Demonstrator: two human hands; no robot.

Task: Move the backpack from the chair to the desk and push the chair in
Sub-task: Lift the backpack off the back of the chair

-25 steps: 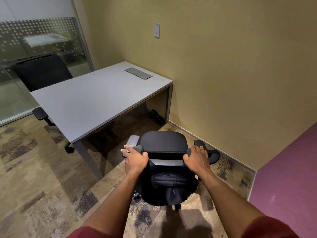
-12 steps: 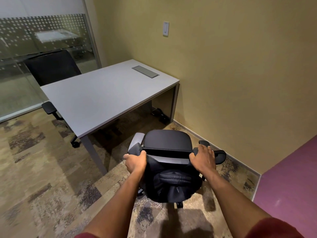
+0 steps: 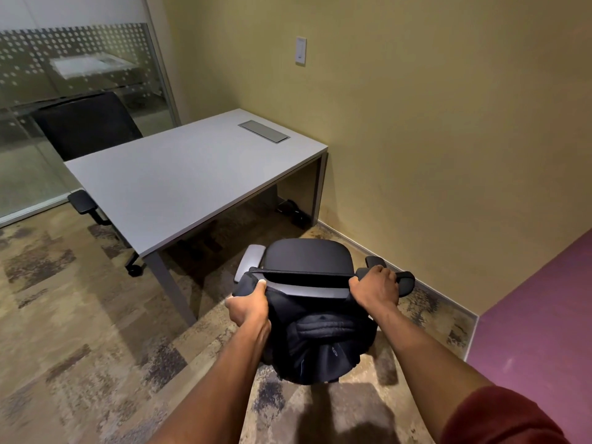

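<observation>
A black office chair (image 3: 307, 256) stands on the carpet, just off the near right corner of the grey desk (image 3: 192, 174), with its seat facing the desk. A black backpack (image 3: 320, 350) hangs down the back of the backrest, towards me. A black band of it stretches across the top edge of the backrest. My left hand (image 3: 248, 304) is clenched on the bag's fabric at the left top corner. My right hand (image 3: 373, 290) is closed on the band's right end, beside the right armrest. The desk top is bare.
A metal cable hatch (image 3: 264, 131) is set into the desk's far side. A second black chair (image 3: 86, 126) stands behind the desk by a glass partition (image 3: 64, 75). A yellow wall (image 3: 448, 139) runs close on the right, and a purple surface (image 3: 538, 315) juts in. Dark cables (image 3: 293, 211) lie under the desk.
My left hand slid from the top of the backrest down to its left corner and clenched on the black fabric. My right hand curled tighter. The view shifted a little.
</observation>
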